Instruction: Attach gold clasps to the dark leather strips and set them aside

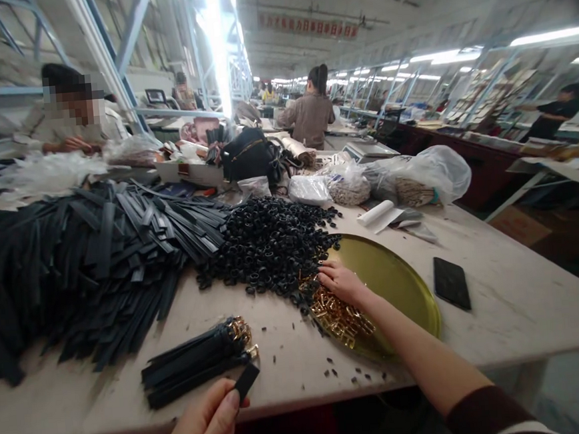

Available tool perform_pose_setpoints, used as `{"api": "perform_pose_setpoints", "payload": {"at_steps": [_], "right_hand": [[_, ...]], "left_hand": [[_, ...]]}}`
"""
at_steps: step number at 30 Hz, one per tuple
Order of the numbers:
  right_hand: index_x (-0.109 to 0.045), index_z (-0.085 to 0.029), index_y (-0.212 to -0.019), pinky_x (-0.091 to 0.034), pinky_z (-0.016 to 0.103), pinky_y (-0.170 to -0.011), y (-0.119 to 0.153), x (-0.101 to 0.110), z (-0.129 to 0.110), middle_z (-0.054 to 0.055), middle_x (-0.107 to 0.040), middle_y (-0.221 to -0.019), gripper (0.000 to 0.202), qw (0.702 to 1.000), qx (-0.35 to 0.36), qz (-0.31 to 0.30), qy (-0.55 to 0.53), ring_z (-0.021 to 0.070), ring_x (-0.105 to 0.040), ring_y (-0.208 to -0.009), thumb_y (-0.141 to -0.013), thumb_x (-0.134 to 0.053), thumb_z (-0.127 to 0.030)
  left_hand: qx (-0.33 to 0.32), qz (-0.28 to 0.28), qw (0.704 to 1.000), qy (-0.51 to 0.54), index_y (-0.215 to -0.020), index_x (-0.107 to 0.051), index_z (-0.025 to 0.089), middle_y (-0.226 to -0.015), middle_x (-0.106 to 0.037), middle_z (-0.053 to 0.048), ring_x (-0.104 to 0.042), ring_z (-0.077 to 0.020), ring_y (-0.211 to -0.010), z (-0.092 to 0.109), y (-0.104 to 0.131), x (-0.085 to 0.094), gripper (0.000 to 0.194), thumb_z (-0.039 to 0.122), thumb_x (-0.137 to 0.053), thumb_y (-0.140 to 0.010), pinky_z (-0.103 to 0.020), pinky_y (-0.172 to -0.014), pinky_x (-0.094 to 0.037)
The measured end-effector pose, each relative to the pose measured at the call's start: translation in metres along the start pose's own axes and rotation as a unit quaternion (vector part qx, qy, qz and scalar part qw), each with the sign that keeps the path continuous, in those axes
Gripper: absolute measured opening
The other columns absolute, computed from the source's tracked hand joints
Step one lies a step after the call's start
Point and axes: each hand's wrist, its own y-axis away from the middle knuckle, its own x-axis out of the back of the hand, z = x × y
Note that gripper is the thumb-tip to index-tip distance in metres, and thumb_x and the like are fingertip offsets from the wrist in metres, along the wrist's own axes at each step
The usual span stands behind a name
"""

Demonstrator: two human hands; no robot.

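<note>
Near the table's front edge, my left hand (212, 420) pinches a black strip (247, 381), whose flat end points up and right. My right hand (342, 283) reaches over the round gold tray (415, 287), fingertips at the border between the gold buckles (340, 313) and the heap of small black loops (266, 242); what its fingers hold, if anything, is too small to make out. A bundle of black straps with gold buckles (195, 361) lies just beyond my left hand.
A large pile of black strips (87, 260) covers the table's left. A phone (451, 283) lies right of the tray. Plastic bags (310, 190) and a black bag (249, 154) stand behind. A person (78, 113) sits at the back left; others are farther off.
</note>
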Motion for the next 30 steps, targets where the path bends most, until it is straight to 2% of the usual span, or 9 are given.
{"api": "perform_pose_setpoints", "payload": {"at_steps": [4, 7, 11, 15, 19, 25, 30], "right_hand": [[-0.062, -0.019, -0.109, -0.041, 0.034, -0.092, 0.021, 0.006, -0.001, 0.011, -0.057, -0.117, 0.04, 1.0, 0.005, -0.002, 0.005, 0.0214, -0.055, -0.104, -0.086, -0.036, -0.038], [-0.063, -0.021, -0.107, -0.041, 0.034, -0.091, 0.04, 0.014, -0.005, 0.009, -0.059, -0.114, 0.036, 1.0, 0.014, 0.001, 0.01, 0.0209, -0.055, -0.104, -0.085, -0.039, -0.035], [-0.062, -0.02, -0.107, -0.039, 0.035, -0.093, 0.067, 0.028, -0.015, 0.009, -0.057, -0.117, 0.033, 0.998, 0.021, 0.055, 0.009, 0.0207, -0.052, -0.107, -0.085, -0.04, -0.032], [-0.062, -0.019, -0.1, -0.043, 0.03, -0.081, 0.078, 0.038, -0.028, 0.007, -0.062, -0.099, 0.029, 0.995, 0.003, 0.103, 0.01, 0.0184, -0.058, -0.088, -0.086, -0.039, -0.032], [-0.062, -0.019, -0.089, -0.041, 0.026, -0.075, 0.056, 0.039, -0.037, 0.005, -0.063, -0.089, 0.025, 0.992, -0.047, 0.084, 0.078, 0.0162, -0.058, -0.08, -0.085, -0.04, -0.03], [-0.064, -0.018, -0.075, -0.036, 0.026, -0.061, 0.001, 0.022, -0.039, 0.006, -0.062, -0.079, 0.02, 0.988, -0.087, 0.004, 0.128, 0.0168, -0.056, -0.07, -0.078, -0.051, -0.034], [-0.062, -0.018, -0.07, -0.031, 0.026, -0.054, -0.007, 0.019, -0.039, 0.006, -0.06, -0.072, 0.027, 0.981, -0.104, -0.041, 0.161, 0.0165, -0.053, -0.063, -0.079, -0.049, -0.04]], "left_hand": [[0.026, -0.001, 0.999, 0.043, -0.07, -0.051, 0.017, -0.054, -0.03, 0.007, -0.026, -0.0055, -0.046, -0.012, 0.012, 0.0, 0.048, 0.064, -0.058, -0.062, -0.015, -0.04, -0.023], [0.027, -0.027, 0.998, 0.048, -0.071, -0.049, 0.017, -0.051, -0.024, 0.009, -0.019, -0.0039, -0.043, -0.016, 0.018, -0.001, 0.05, 0.065, -0.056, -0.063, -0.015, -0.038, -0.012], [0.021, -0.056, 0.997, 0.055, -0.073, -0.049, 0.017, -0.047, -0.024, 0.01, -0.017, -0.0036, -0.039, -0.017, 0.021, 0.0, 0.05, 0.066, -0.053, -0.064, -0.017, -0.036, -0.008], [0.026, -0.083, 0.995, 0.048, -0.072, -0.049, 0.018, -0.043, -0.024, 0.011, -0.017, -0.0038, -0.036, -0.017, 0.021, 0.003, 0.047, 0.064, -0.052, -0.065, -0.018, -0.035, -0.007], [0.032, -0.108, 0.993, 0.041, -0.073, -0.048, 0.017, -0.043, -0.025, 0.011, -0.019, -0.0037, -0.036, -0.014, 0.019, 0.003, 0.046, 0.063, -0.051, -0.068, -0.018, -0.035, -0.008], [0.05, -0.118, 0.991, 0.051, -0.07, -0.041, 0.019, -0.043, -0.025, 0.013, -0.017, -0.0031, -0.034, 0.0, 0.013, 0.005, 0.045, 0.063, -0.051, -0.067, -0.018, -0.034, -0.008], [0.052, -0.123, 0.989, 0.064, -0.068, -0.038, 0.02, -0.042, -0.025, 0.013, -0.018, -0.0033, -0.034, -0.001, 0.002, 0.009, 0.042, 0.06, -0.049, -0.07, -0.017, -0.034, -0.008]]}}
